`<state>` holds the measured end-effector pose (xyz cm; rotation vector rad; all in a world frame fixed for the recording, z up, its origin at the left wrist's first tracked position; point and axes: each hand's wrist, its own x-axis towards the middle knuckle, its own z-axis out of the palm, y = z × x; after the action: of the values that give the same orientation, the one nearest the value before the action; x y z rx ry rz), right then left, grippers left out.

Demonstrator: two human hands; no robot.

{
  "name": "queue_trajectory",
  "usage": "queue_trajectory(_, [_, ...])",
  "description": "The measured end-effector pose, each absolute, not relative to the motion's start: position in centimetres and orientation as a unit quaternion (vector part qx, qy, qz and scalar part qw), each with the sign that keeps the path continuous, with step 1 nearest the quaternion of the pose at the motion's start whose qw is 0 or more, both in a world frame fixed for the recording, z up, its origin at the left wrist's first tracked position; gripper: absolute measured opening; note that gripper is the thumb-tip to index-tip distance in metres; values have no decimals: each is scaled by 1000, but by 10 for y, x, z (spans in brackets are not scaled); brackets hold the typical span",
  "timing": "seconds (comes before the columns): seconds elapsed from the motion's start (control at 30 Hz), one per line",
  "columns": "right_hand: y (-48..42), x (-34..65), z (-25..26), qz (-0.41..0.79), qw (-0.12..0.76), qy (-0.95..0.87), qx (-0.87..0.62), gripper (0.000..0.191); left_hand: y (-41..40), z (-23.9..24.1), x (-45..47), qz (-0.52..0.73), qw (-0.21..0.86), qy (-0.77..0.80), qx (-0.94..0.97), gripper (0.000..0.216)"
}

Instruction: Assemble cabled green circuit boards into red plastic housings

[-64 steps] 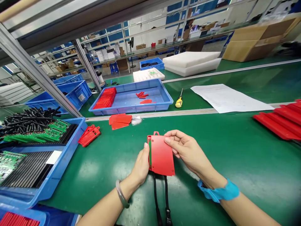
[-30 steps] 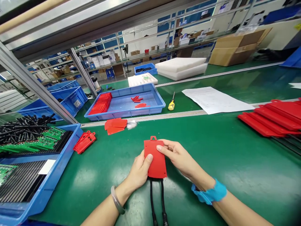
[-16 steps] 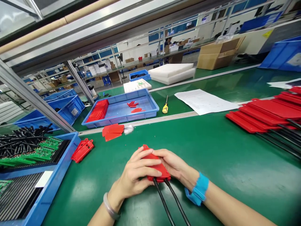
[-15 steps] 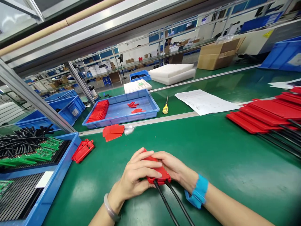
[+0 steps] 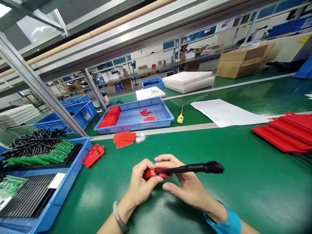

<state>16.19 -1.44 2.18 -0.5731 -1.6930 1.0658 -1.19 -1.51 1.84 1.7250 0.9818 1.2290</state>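
Note:
A flat red plastic case [image 5: 149, 173] is held edge-on just above the green mat, near the front middle. My left hand [image 5: 141, 185] pinches its left end with thumb and fingers closed. My right hand [image 5: 187, 187] grips its right side, fingers curled over the top. Black cables [image 5: 195, 168] with thick connector ends stick out from the case to the right, level with the table. My left wrist wears a grey bangle, my right wrist a blue band.
A blue tray [image 5: 60, 191] of green circuit boards and black cables stands at left. Loose red covers [image 5: 94, 155] and red plates [image 5: 124, 137] lie behind. A blue tray [image 5: 158, 122], a yellow screwdriver [image 5: 180, 117], paper sheets [image 5: 224, 112] and a row of red cases [image 5: 285, 133] are farther off.
The red case was flat with its cables running toward me. Both hands have turned it, so it is edge-on and the cables point right.

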Motion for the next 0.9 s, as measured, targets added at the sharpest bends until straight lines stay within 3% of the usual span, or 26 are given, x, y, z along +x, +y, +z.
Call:
queue_trajectory(0.17, [-16, 155, 22, 358, 565, -695, -265, 11, -17, 16, -8, 454, 379, 397, 702, 17])
queue_trajectory(0.4, [-19, 150, 19, 220, 593, -713, -304, 11, -18, 16, -2, 442, 383, 412, 698, 15])
queue_trajectory(0.63, [-21, 143, 18, 283, 619, -640, -358, 16, -20, 10, 4, 467, 353, 414, 697, 13])
queue_trajectory(0.73, [-15, 151, 23, 359, 569, -662, -330, 12, -19, 10, -2, 468, 348, 403, 705, 14])
queue_trajectory(0.8, [-12, 158, 26, 398, 527, -678, -322, 21, -18, 10, -8, 483, 351, 393, 699, 14])
queue_trajectory(0.9, [-12, 162, 25, 388, 504, -696, -333, 24, -16, 12, -15, 512, 364, 372, 683, 15])
